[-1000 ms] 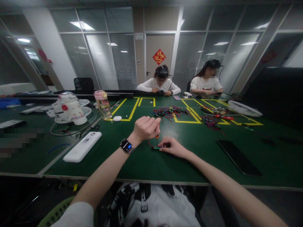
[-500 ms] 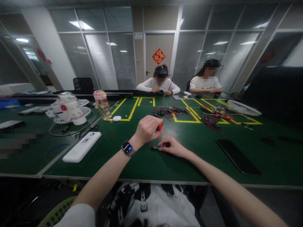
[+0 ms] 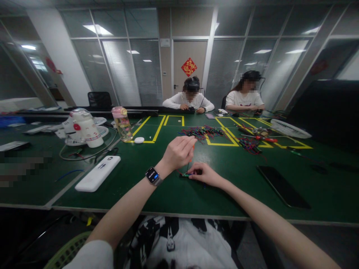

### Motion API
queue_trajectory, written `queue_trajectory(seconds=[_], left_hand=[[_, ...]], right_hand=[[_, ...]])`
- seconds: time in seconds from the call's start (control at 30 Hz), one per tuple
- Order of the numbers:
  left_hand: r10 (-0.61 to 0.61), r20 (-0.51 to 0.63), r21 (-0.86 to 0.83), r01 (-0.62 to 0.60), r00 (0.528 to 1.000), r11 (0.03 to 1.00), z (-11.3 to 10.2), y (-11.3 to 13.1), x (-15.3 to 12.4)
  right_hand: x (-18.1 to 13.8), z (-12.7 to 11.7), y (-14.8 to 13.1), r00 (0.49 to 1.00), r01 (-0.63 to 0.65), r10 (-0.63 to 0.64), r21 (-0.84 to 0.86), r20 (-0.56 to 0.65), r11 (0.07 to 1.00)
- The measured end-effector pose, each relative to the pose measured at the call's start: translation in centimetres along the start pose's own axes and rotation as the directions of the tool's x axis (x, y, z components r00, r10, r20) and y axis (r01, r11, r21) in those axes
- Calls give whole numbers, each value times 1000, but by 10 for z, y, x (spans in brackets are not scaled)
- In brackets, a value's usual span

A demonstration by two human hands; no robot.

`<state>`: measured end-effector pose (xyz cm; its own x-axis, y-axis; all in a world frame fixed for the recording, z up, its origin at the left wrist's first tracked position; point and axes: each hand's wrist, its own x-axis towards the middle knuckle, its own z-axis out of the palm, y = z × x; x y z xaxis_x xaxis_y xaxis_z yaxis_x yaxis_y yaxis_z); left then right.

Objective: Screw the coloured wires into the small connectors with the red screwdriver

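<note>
My left hand [image 3: 178, 152], with a watch on its wrist, is closed round the orange handle of a screwdriver [image 3: 193, 146]. The tool stands nearly upright, its thin dark shaft pointing down at a small green circuit board [image 3: 184, 175]. Whether the tip sits in a screw or terminal is too small to see. My right hand [image 3: 206, 174] rests on the table at the board's right end, pinching that end and a wire there between thumb and fingers. A red wire leaves the board on the left.
Beyond my hands lie a heap of wired boards [image 3: 202, 132] and a smaller bunch [image 3: 249, 145]. A black phone [image 3: 283, 186] is at right; a white power bank [image 3: 98, 173], a pink-lidded bottle [image 3: 122, 125] and a white jug [image 3: 91, 130] are at left. Two people sit opposite.
My left hand has turned slightly around the screwdriver, and less of the orange handle shows now. The right hand and the board have stayed in place.
</note>
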<state>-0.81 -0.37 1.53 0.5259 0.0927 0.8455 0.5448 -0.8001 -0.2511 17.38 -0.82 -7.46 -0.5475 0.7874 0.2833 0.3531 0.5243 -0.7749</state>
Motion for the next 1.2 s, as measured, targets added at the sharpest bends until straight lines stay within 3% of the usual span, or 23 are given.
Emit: queue_trajectory(seconds=[0.13,0.33,0.63,0.83,1.03,1.2], left_hand=[[-33,-9,-156,32,999,987,1,1,-1],[-276,-28,-368,247,961,896,2,3,-1],[-412,4,-418,375,911,827,1,0,-6],[-469,140,-598,453,872,662,3,-2,-8],[-553,193,-705,506,810,496,9,-5,-9],[-593,111,-624,520,797,583,8,-3,-9]], right_hand=[[0,0,-2,1000,-3,3,3,0,1000],[0,0,-3,1000,-15,15,17,-2,1000],[-1,-1,-7,1000,-28,28,-32,1,999],[-1,-2,-8,1000,-12,12,-30,13,999],[-1,0,-9,1000,-20,20,-68,4,997],[0,1,-6,1000,-30,30,-78,2,996]])
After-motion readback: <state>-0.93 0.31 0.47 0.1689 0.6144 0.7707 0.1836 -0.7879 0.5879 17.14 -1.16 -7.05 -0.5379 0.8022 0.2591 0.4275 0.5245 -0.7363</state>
